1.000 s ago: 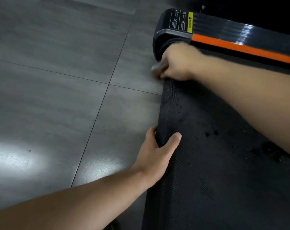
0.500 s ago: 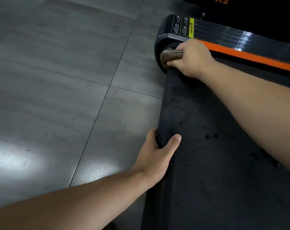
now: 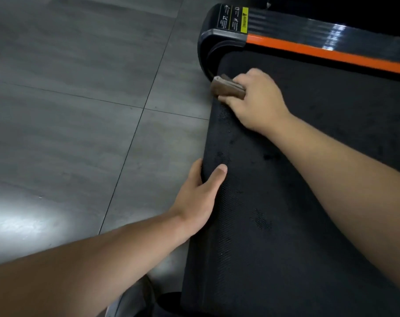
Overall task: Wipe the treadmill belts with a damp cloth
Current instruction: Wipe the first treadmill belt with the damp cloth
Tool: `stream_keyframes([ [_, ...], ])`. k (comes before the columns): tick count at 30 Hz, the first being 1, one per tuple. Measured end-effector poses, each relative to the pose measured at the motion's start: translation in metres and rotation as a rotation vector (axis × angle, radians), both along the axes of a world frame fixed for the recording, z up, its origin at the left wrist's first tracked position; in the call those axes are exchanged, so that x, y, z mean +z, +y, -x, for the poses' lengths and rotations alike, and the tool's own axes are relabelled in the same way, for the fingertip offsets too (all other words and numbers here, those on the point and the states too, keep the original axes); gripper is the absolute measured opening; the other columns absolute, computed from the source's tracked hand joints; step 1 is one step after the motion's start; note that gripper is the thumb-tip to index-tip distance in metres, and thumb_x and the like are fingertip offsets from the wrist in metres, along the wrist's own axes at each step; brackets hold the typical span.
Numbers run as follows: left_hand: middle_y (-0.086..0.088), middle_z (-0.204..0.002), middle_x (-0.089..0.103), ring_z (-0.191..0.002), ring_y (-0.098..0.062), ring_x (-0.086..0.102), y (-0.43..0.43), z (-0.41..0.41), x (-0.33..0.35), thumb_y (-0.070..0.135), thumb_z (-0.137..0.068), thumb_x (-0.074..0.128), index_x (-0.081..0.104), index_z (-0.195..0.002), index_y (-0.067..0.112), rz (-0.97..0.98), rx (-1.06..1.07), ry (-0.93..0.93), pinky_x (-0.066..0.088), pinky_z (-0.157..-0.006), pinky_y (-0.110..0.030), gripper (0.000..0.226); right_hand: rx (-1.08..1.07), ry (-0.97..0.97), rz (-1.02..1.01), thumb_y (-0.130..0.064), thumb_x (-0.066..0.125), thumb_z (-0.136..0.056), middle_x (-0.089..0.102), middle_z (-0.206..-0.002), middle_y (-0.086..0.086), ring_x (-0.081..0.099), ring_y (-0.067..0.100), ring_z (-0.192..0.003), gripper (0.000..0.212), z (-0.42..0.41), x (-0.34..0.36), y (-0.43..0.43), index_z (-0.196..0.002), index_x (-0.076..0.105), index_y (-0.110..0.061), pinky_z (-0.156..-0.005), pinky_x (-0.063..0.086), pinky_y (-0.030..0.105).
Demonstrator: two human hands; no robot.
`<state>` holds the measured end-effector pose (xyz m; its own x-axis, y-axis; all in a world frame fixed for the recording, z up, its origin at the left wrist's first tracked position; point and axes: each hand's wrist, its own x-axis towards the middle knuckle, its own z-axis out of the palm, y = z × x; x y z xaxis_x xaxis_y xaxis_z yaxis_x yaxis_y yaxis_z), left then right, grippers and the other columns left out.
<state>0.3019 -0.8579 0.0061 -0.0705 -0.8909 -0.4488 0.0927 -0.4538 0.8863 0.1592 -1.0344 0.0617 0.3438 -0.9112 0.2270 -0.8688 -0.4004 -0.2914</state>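
A folded cloth (image 3: 226, 89) is gripped by the right hand (image 3: 256, 101) on the belt (image 3: 297, 213) beneath it; the belt edge is clasped by the left hand (image 3: 198, 197).

cloth (image 3: 228, 88) on belt (image 3: 297, 225) edge — floor (image 3: 80, 110) left | rail (image 3: 327, 51) behind

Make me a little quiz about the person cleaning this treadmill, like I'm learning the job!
1. What does the right hand hold? A) a brush B) a folded cloth C) a bottle
2. True or false: the left hand grips the edge of the belt.
3. Fill the gap: the stripe beside the belt is coloured ____.

Key: 1 B. 2 True. 3 orange.
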Motion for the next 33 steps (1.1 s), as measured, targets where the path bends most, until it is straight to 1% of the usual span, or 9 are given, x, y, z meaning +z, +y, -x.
stream_keyframes([
  [4,0.015,-0.123,0.072,-0.118,-0.007,0.066,0.016,-0.001,-0.005,0.065,-0.085,0.058,0.059,-0.132,0.036,0.002,0.002,0.027,0.046,-0.11,-0.042,0.055,0.317,-0.074,-0.16,-0.053,0.069,-0.087,0.056,-0.09,-0.005,0.056,0.014,-0.085,0.035,0.021,0.002,0.08,-0.097,0.072,-0.02,-0.072,0.045,0.032],
  [6,0.015,-0.122,0.072,-0.117,-0.007,0.066,0.017,0.0,-0.006,0.065,-0.086,0.056,0.06,-0.131,0.035,0.016,0.021,0.003,0.046,-0.111,-0.043,0.055,0.27,-0.065,-0.082,-0.056,0.066,-0.086,0.055,-0.09,-0.004,0.056,0.017,-0.088,0.037,0.027,0.0,0.069,-0.096,0.071,-0.02,-0.074,0.046,0.035],
  [10,0.018,-0.118,0.073,-0.114,-0.004,0.067,0.017,0.001,-0.004,0.063,-0.092,0.055,0.06,-0.127,0.038,0.015,0.007,-0.039,0.046,-0.111,-0.042,0.043,-0.142,-0.087,0.027,-0.052,0.065,-0.09,0.051,-0.096,0.0,0.056,0.026,-0.099,0.035,0.024,-0.007,0.03,-0.096,0.067,-0.018,-0.079,0.042,0.033],
  [16,0.015,-0.12,0.072,-0.114,-0.004,0.066,0.018,0.0,-0.004,0.064,-0.086,0.053,0.059,-0.134,0.034,0.035,0.012,-0.058,0.046,-0.111,-0.039,0.057,0.192,-0.135,-0.117,-0.051,0.065,-0.09,0.055,-0.091,-0.006,0.053,0.014,-0.086,0.033,0.04,-0.004,0.135,-0.096,0.069,-0.019,-0.072,0.047,0.035],
  [19,0.014,-0.122,0.071,-0.116,-0.004,0.065,0.02,0.0,-0.001,0.063,-0.088,0.053,0.057,-0.137,0.031,0.029,0.005,-0.066,0.046,-0.112,-0.039,0.059,0.072,-0.103,-0.044,-0.052,0.066,-0.09,0.055,-0.094,-0.002,0.054,0.02,-0.093,0.035,0.045,-0.005,0.109,-0.101,0.069,-0.019,-0.078,0.049,0.041],
  [22,0.014,-0.124,0.071,-0.116,-0.005,0.066,0.024,-0.001,0.001,0.058,-0.094,0.052,0.054,-0.139,0.03,0.025,-0.01,-0.062,0.047,-0.111,-0.04,0.052,-0.166,-0.09,0.014,-0.049,0.067,-0.091,0.051,-0.095,0.0,0.055,0.026,-0.098,0.035,0.037,-0.004,0.084,-0.102,0.068,-0.016,-0.078,0.043,0.035],
  [26,0.009,-0.134,0.066,-0.126,-0.007,0.06,0.034,-0.007,-0.002,0.042,-0.11,0.043,0.051,-0.145,0.029,0.044,-0.049,-0.06,0.042,-0.116,-0.038,0.038,0.081,-0.143,-0.106,-0.047,0.066,-0.091,0.052,-0.089,-0.006,0.052,0.02,-0.088,0.023,0.042,-0.003,0.162,-0.089,0.062,-0.025,-0.075,0.044,0.037],
  [29,0.012,-0.142,0.062,-0.134,-0.008,0.055,0.041,-0.008,-0.007,0.06,-0.097,0.045,0.046,-0.151,0.034,0.043,-0.053,-0.073,0.036,-0.12,-0.04,0.06,0.261,-0.174,-0.209,-0.051,0.059,-0.091,0.051,-0.085,-0.009,0.048,0.015,-0.081,0.029,0.056,0.002,0.213,-0.09,0.067,-0.023,-0.071,0.045,0.036],
  [33,0.011,-0.14,0.063,-0.131,-0.009,0.058,0.038,-0.007,-0.009,0.064,-0.09,0.049,0.046,-0.151,0.031,0.011,-0.033,-0.062,0.037,-0.12,-0.041,0.069,0.076,-0.102,-0.038,-0.053,0.058,-0.09,0.054,-0.088,-0.001,0.052,0.025,-0.088,0.036,0.051,-0.006,0.153,-0.091,0.068,-0.018,-0.077,0.047,0.041],
])
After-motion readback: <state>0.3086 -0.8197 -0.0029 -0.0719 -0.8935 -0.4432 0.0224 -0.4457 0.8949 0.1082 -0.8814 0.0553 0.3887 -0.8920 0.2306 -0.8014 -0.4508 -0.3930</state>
